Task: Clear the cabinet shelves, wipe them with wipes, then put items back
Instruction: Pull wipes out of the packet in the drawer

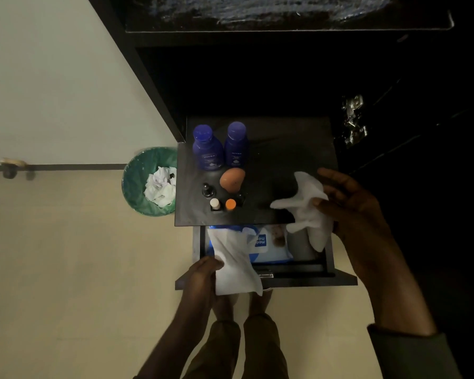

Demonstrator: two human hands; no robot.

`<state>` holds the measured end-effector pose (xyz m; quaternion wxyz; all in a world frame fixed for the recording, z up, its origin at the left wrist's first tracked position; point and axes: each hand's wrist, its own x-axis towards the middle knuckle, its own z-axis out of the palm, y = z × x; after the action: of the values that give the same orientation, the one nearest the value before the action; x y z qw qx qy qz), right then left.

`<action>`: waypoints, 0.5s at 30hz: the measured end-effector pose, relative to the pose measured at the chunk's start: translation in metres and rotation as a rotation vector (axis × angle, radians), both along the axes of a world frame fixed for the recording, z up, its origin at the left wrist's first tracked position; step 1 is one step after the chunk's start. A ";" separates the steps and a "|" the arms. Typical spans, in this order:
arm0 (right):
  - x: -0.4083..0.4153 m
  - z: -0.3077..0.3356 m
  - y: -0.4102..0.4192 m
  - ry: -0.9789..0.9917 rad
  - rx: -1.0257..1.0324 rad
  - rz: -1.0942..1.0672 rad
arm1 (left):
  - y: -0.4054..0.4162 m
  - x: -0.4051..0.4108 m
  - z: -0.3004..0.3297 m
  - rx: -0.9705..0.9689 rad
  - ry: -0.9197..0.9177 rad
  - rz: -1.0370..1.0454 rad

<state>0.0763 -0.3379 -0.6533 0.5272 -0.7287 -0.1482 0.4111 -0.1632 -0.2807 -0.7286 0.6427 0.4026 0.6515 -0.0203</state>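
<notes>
two white crumpled wipes: left hand point(203, 272) fingers pinch one point(237, 269) below the shelf point(279, 149); right hand point(348, 198) fingers clamp another point(307, 209) at its edge.

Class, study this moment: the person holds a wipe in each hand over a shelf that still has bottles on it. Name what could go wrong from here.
1. The small bottles and blue bottles remain on the shelf; wiping with the right hand's wipe might topple them.
2. The left hand's wipe hangs over the open drawer and could drop onto the wipes pack.
</notes>
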 end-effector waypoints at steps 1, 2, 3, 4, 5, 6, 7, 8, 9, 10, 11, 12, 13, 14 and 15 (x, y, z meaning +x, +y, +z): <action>0.002 -0.002 0.003 -0.004 0.004 0.007 | 0.000 -0.002 0.001 0.018 -0.010 -0.026; 0.004 -0.004 0.004 -0.001 0.008 0.013 | -0.001 -0.004 0.001 0.017 -0.022 -0.028; 0.005 -0.006 0.003 -0.002 0.007 0.024 | 0.001 -0.004 0.000 0.018 -0.027 -0.042; 0.005 -0.008 0.003 -0.014 -0.001 0.038 | 0.002 -0.002 0.004 0.001 -0.021 -0.051; 0.005 -0.008 0.003 -0.034 -0.007 0.052 | 0.003 -0.001 0.003 -0.031 -0.019 -0.036; 0.004 -0.009 0.004 -0.053 -0.012 0.067 | 0.003 0.000 0.000 -0.086 -0.027 0.028; 0.004 -0.010 0.006 -0.069 -0.016 0.081 | 0.003 0.000 -0.003 -0.111 -0.025 0.059; 0.004 -0.011 0.007 -0.077 -0.012 0.087 | 0.004 -0.002 -0.005 -0.101 -0.042 0.051; 0.005 -0.013 0.009 -0.071 0.003 0.089 | 0.005 0.000 -0.002 -0.085 -0.064 0.049; 0.006 -0.014 0.011 -0.048 0.034 0.083 | 0.005 0.001 0.001 -0.061 -0.076 0.035; 0.007 -0.016 0.013 -0.017 0.071 0.076 | 0.006 0.000 0.003 -0.039 -0.086 0.035; 0.009 -0.018 0.016 0.007 0.093 0.071 | 0.006 0.001 0.003 -0.027 -0.107 0.036; 0.011 -0.022 0.019 0.026 0.104 0.067 | 0.007 0.002 0.004 -0.008 -0.125 0.014; 0.013 -0.026 0.022 0.019 0.092 0.070 | 0.008 0.003 0.005 0.004 -0.137 -0.003; 0.014 -0.031 0.025 0.004 0.065 0.064 | 0.009 0.004 0.003 0.015 -0.135 -0.010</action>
<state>0.0902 -0.3126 -0.6841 0.5376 -0.7053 -0.1836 0.4241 -0.1597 -0.2713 -0.7261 0.6819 0.4112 0.6048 0.0086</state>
